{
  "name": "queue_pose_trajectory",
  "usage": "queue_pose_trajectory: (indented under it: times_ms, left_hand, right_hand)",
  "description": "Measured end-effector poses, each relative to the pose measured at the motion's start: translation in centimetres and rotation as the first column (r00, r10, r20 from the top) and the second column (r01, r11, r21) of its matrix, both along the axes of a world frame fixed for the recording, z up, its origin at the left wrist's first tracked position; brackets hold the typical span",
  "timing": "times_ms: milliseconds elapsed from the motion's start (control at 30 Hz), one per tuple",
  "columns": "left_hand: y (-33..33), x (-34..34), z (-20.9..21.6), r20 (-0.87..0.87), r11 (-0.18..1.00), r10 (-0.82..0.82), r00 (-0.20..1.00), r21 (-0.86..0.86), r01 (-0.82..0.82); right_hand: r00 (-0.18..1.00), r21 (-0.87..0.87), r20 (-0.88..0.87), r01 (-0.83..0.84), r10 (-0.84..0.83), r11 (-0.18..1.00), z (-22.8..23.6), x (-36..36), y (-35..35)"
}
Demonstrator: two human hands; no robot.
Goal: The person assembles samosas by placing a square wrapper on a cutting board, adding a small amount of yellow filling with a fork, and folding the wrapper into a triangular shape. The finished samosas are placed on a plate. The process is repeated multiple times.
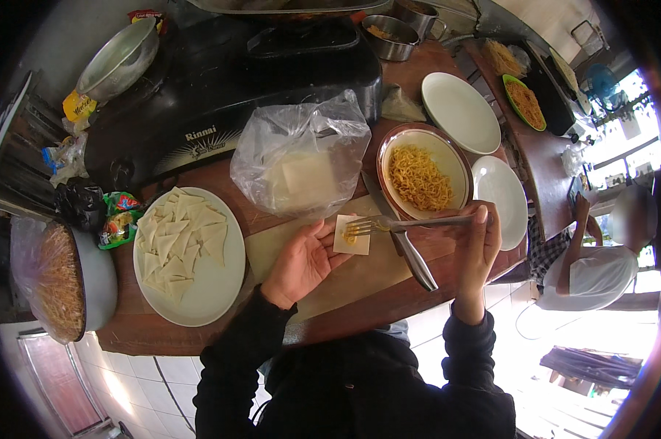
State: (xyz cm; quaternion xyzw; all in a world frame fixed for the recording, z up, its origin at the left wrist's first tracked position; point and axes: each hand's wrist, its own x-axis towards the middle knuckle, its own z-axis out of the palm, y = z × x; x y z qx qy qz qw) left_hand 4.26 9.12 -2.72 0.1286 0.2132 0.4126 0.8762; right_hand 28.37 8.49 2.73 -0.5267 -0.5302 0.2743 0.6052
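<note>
On the fingers of my left hand [302, 262], palm up, lies a square wonton wrapper [361, 244] with a little yellow filling on it. My right hand [481, 241] grips the handle of a metal fork [411, 220], whose tines rest over the filling. Just beyond the fork, a brown-rimmed bowl [383, 162] holds yellow noodles [420, 178]. A clear plastic bag [261, 146] with a stack of square wrappers [308, 178] lies behind my left hand. At the left, folded triangular dumplings [175, 238] are heaped on a white plate [212, 294].
A knife [416, 265] lies beside the bowl, on a tan board [330, 289]. Two white oval plates [462, 113] stand at the right, and a black gas stove [228, 88] fills the back. Bagged dry noodles [61, 282] sit far left. Another person [594, 274] sits at the right.
</note>
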Motion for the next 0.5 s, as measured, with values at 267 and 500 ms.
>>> queue_pose_trajectory:
  times_ms: [267, 500]
  left_hand:
    - [0.0, -0.1, -0.2, 0.006, 1.0, -0.002, 1.0, -0.009, 0.002]
    - [-0.1, 0.0, -0.1, 0.011, 1.0, 0.008, 1.0, -0.003, -0.008]
  right_hand:
    - [1.0, -0.019, 0.001, 0.031, -0.031, 0.999, 0.4, 0.1, -0.7]
    - [0.986, -0.001, -0.143, -0.082, 0.082, 0.997, 0.9, -1.4, -1.4]
